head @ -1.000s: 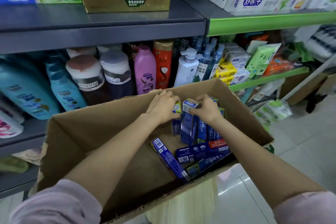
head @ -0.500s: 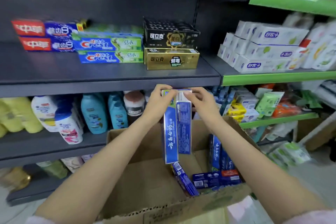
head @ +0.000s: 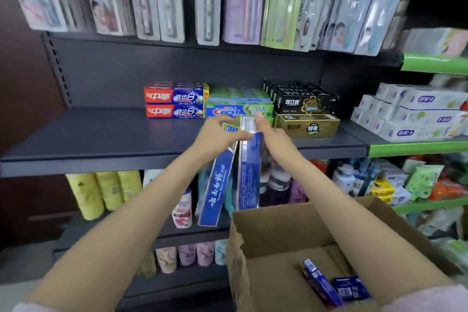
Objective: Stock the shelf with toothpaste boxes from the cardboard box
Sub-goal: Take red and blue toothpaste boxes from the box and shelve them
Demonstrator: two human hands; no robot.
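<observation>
Two long blue toothpaste boxes [head: 229, 177] hang upright by their top ends in front of the dark shelf [head: 101, 142]. My left hand [head: 217, 137] grips the top of the left box, and my right hand [head: 268, 132] pinches the top of the right one. Both hands are level with the shelf's front edge, just before the stacked Crest boxes [head: 238, 109]. The open cardboard box [head: 291, 230] sits at the lower right, with a few blue toothpaste boxes [head: 331, 284] lying at its bottom.
Red and blue toothpaste boxes [head: 174, 104], black and gold boxes [head: 304, 111] and white boxes [head: 410, 114] stand on the shelf. The shelf's left part is bare. Toothbrush packs [head: 207, 0] hang above. Bottles [head: 101, 192] fill the shelf below.
Both hands lifted two blue boxes out of the cardboard box and up to shelf height. The view has risen, so the cardboard box now lies at the lower right.
</observation>
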